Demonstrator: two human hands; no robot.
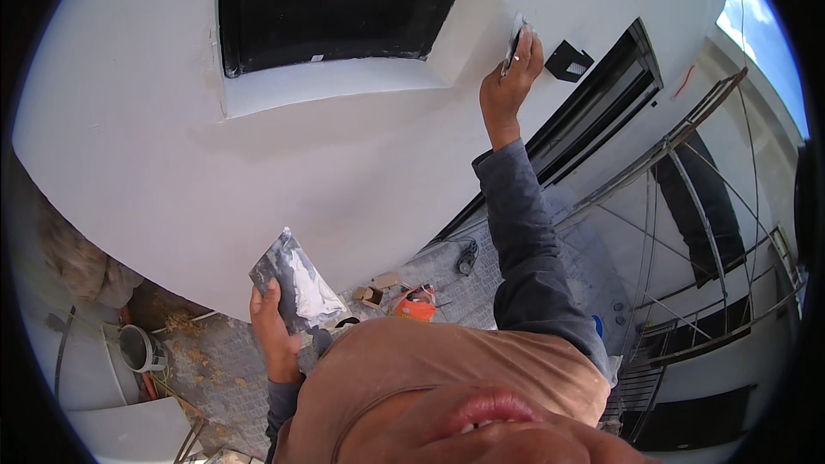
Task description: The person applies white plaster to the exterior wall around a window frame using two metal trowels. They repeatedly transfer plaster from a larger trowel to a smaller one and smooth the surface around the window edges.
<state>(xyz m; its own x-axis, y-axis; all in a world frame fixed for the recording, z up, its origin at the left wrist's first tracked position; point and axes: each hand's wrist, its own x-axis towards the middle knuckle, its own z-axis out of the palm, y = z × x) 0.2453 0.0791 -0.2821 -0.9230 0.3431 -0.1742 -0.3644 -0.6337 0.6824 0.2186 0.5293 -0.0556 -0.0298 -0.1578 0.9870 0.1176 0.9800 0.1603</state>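
My right arm reaches up to the white wall (284, 163), and my right hand (513, 77) is closed around a putty knife (515, 45). Its blade end is at the wall surface, between the window recess and a small black wall fixture (569, 62). Lower down on the left, my left hand (273, 335) grips a flat grey metal plate (271, 266) by its edge. White putty (311, 285) is smeared thickly over the right side of that plate. The grip ends of both tools are partly hidden by my fingers.
A dark window (335, 4) sits in the wall above. Scaffolding (687, 172) stands to the right. On the paved ground (481, 292) lie an open cardboard box (369, 296) and an orange bag (414, 306). A bucket (140, 349) stands at the lower left.
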